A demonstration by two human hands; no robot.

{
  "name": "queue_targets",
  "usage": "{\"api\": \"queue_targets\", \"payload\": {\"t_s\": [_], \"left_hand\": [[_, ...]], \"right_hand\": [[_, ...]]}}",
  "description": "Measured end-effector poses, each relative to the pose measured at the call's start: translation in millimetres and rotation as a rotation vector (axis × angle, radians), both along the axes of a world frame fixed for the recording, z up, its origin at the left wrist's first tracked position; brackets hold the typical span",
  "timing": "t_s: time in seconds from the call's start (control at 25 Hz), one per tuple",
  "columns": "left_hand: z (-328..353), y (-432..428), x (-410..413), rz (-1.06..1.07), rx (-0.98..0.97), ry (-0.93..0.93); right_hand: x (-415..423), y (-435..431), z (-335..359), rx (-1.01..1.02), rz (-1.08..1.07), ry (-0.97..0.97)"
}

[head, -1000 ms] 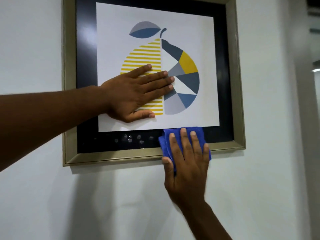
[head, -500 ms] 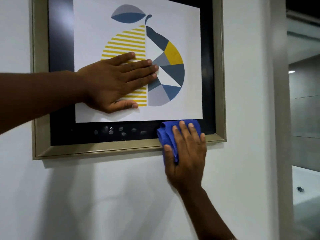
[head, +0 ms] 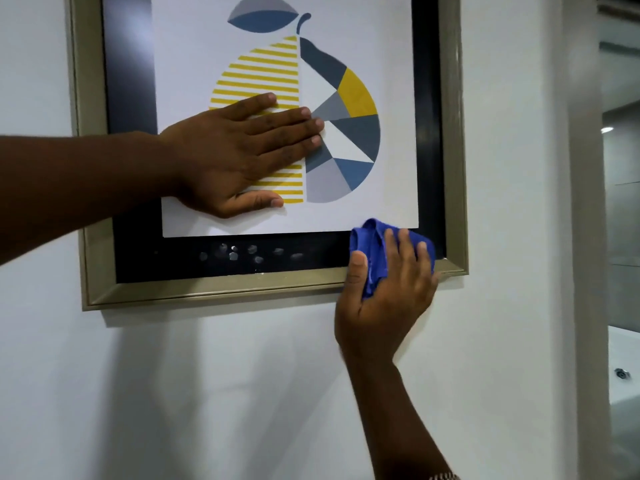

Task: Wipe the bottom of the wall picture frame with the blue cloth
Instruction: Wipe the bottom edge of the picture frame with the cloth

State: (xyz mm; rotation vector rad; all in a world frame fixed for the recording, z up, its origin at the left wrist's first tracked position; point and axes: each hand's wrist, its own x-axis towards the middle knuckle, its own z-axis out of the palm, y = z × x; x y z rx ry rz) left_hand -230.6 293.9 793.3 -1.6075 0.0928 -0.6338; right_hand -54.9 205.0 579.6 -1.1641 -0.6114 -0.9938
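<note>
A picture frame [head: 214, 289] with a dull gold rim and black mat hangs on a white wall, holding a pear print. My left hand [head: 242, 154] lies flat on the glass over the print, fingers together, holding nothing. My right hand [head: 384, 289] presses a bunched blue cloth [head: 372, 244] against the frame's bottom edge near its right corner. The cloth covers part of the black mat and gold rim there. Pale fingerprint smudges [head: 242, 254] dot the black mat left of the cloth.
White wall [head: 207, 393] fills the space below and left of the frame. The wall ends at a corner [head: 585, 237] on the right; beyond it lie a dim room and a white surface [head: 623, 375].
My right hand has slid the blue cloth to the right along the bottom of the frame, toward its right corner. My left hand stays flat on the print.
</note>
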Motion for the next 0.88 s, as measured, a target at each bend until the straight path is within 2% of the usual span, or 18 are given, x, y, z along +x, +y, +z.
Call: {"api": "queue_targets", "payload": {"t_s": [0.04, 0.08, 0.2, 0.24, 0.36, 0.44, 0.56, 0.68, 0.84, 0.88], "left_hand": [[0, -2, 2, 0.002, -0.005, 0.004], [-1, -4, 4, 0.007, -0.007, 0.004], [-2, -5, -2, 0.019, -0.020, 0.005], [-1, -2, -8, 0.020, -0.020, 0.012], [5, 2, -22, 0.045, -0.026, 0.015], [3, 2, -24, 0.059, -0.032, 0.013], [3, -3, -23, 0.048, -0.059, 0.021], [4, 3, -37, 0.060, -0.076, -0.006], [4, 6, -43, 0.065, -0.096, -0.020], [3, 5, -42, 0.063, -0.101, -0.020]], "right_hand": [[-12, 4, 2, 0.009, 0.016, 0.045], [-29, 9, 1, -0.031, 0.016, 0.010], [-58, 16, -14, -0.183, -0.015, -0.272], [-51, 15, -15, -0.179, -0.024, -0.303], [-33, 15, -6, -0.054, -0.007, -0.128], [-59, 25, -1, -0.025, -0.013, -0.027], [-123, 45, -6, -0.120, -0.011, -0.176], [-121, 52, -15, -0.127, 0.013, -0.329], [-125, 58, 0, 0.060, 0.022, -0.029], [-144, 62, 1, 0.048, 0.042, -0.036]]}}
